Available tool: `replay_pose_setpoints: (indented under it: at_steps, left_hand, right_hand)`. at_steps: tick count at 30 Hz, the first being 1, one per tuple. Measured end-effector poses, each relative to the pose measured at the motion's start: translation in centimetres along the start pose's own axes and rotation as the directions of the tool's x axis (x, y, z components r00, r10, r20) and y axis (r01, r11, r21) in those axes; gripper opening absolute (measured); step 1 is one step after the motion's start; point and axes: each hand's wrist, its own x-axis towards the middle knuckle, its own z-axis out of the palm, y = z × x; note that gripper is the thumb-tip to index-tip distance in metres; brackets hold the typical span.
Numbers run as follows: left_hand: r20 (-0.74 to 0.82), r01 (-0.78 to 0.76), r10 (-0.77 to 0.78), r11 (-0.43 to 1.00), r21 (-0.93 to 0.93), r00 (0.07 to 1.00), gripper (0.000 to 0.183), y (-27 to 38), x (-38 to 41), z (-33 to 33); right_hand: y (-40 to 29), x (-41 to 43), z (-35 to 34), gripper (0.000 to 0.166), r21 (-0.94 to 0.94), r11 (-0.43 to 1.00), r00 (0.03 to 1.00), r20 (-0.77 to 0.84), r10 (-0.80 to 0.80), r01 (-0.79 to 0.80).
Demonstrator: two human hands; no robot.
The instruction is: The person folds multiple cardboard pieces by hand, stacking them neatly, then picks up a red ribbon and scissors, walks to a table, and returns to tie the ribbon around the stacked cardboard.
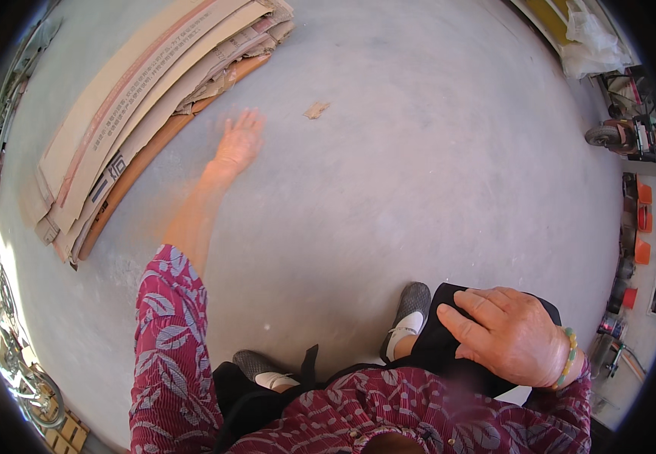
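Note:
My left hand (239, 142), blurred, reaches out over the grey floor with its fingers apart and nothing in it. Beyond and to the left of it lies a stack of flattened cardboard (129, 96), which bears printed writing. An orange-brown strip (152, 148) runs along the near edge of the stack. A small torn piece of cardboard (316, 110) lies on the floor to the right of my left hand. My right hand (504, 332), with a beaded bracelet at the wrist, rests on the black trouser leg over my knee. It holds nothing that I can see.
A scooter-like vehicle (617, 136) stands at the right, below clear plastic wrapping (592, 42). Orange containers (643, 218) line the right wall. At the lower left are a bicycle (38, 391) and a wooden pallet (69, 432). My feet stand on the concrete floor (328, 255).

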Motion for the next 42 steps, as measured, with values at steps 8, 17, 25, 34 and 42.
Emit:
replay_pose_setpoints:
  at_steps: [8,17,25,34,42]
  left_hand:
    - [0.087,0.132,-0.117,0.973,-0.188,0.989,0.053,12.6,7.9,3.6]
    - [-0.048,-0.065,0.055,0.964,-0.256,0.997,0.048,11.9,6.4,1.8]
    - [-0.141,-0.048,0.030,0.991,-0.126,0.989,0.030,13.0,6.9,3.1]
    - [-0.430,0.025,-0.270,0.868,-0.496,0.862,0.033,9.2,5.1,3.9]
    - [-0.583,0.342,-0.546,0.836,-0.430,0.602,0.043,-6.7,1.4,-1.6]
  right_hand:
    - [0.0,-1.6,0.1,0.044,-0.050,0.999,0.999,-0.039,-0.003,0.001]
    - [0.1,-2.2,-0.6,0.056,0.039,0.999,0.998,0.061,0.017,-0.020]
    - [0.1,-2.4,-0.3,0.058,0.044,0.999,0.998,0.054,0.022,-0.025]
    - [0.0,-1.6,-0.5,0.055,0.065,0.998,0.999,0.045,0.008,-0.011]
    - [-0.1,-1.4,-0.4,0.054,0.067,0.998,0.999,0.053,0.014,-0.017]
